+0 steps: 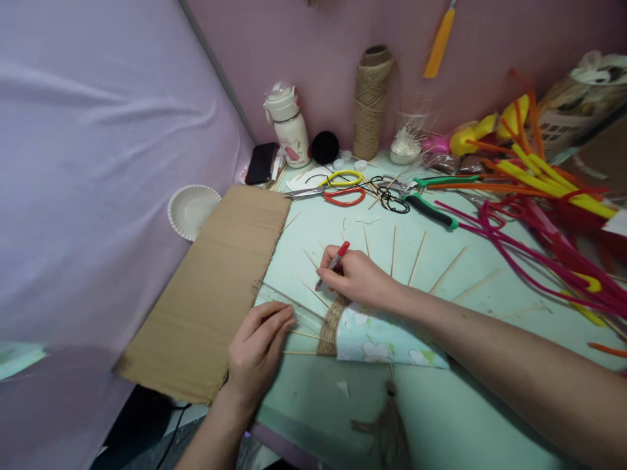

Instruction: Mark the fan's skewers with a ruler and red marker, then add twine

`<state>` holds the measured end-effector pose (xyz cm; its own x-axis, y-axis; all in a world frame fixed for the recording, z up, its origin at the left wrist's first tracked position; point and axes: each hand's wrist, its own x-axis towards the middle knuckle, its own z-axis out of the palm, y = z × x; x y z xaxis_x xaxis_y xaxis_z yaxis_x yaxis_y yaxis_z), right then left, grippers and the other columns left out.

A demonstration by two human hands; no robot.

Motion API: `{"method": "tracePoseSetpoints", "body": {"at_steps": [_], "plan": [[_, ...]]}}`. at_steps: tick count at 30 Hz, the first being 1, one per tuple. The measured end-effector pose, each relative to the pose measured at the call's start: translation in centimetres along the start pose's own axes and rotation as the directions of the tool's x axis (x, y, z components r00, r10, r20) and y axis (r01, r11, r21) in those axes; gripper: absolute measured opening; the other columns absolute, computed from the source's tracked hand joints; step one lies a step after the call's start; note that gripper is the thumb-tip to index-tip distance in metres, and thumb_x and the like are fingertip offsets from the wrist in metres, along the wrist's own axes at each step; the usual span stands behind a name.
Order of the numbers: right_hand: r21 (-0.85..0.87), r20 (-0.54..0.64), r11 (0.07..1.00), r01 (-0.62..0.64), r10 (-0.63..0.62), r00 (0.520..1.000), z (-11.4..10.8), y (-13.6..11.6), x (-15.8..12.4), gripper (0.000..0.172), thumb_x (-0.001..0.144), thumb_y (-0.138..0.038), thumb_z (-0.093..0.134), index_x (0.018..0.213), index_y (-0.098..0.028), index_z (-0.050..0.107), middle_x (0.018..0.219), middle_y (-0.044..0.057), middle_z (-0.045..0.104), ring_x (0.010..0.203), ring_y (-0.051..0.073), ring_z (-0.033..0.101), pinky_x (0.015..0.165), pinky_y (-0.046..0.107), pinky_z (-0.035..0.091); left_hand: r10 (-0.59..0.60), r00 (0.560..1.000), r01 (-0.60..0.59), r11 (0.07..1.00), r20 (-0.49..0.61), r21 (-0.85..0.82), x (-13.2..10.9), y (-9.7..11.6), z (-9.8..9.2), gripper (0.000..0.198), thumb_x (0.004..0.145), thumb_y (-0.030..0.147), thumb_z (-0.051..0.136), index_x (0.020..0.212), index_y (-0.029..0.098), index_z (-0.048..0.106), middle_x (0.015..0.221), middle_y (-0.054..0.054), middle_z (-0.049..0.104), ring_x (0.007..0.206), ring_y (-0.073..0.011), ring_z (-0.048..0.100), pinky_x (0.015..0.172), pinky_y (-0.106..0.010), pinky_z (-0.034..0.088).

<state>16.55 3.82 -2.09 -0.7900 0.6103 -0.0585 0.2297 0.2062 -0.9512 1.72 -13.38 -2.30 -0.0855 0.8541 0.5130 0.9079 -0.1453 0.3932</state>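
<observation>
While left hand (261,344) touches ruler (304,313), tilted pen (337,257) (in right hand (360,277))

A bare left hand (257,356) and a bare right hand (362,277) are shown.
On each of the 2 hands, slim fingers (268,316) are seen, narrowed towards rounded tips; the fingernails are too small to be made out. The left forearm (215,427) is bared down to the lower edge of the view, where it is cut off. The right forearm (490,343) is bared along a greater length, is widened gradually away from the hand, and is cut off at the right edge. Smooth contours are seen on both.
</observation>
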Motion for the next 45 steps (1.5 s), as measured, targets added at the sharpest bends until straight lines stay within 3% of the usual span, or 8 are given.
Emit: {"method": "tracePoseSetpoints", "body": {"at_steps": [10, 45], "plan": [[-0.003, 0.007, 1.0, -0.002, 0.002, 1.0, 0.0, 0.2, 0.0, 0.009, 0.081, -0.019, 0.052, 0.072, -0.019, 0.05, 0.051, -0.006, 0.052, 0.046, 0.008, 0.047, 0.052, 0.022, 0.035, 0.019, 1.0, -0.019, 1.0, -0.023, -0.019, -1.9, 0.4, 0.4, 0.032, 0.078, 0.004, 0.065, 0.106, 0.019, 0.066, 0.096, -0.006, 0.066, 0.088, -0.0147, 0.063, 0.081, -0.027, 0.054], [0.0, 0.013, 1.0, 0.022, -0.022, 1.0, 0.0, 0.4, 0.0, 0.008, 0.081, -0.021, 0.052, 0.073, -0.019, 0.051, 0.053, -0.005, 0.052, 0.047, 0.009, 0.046, 0.051, 0.023, 0.034, 0.041, 0.999, -0.041, 0.997, -0.01, -0.062, -1.7, 0.7, 1.2, 0.028, 0.076, 0.002, 0.067, 0.101, 0.015, 0.066, 0.094, -0.007, 0.066, 0.086, -0.0129, 0.063, 0.08, -0.025, 0.053]]}}
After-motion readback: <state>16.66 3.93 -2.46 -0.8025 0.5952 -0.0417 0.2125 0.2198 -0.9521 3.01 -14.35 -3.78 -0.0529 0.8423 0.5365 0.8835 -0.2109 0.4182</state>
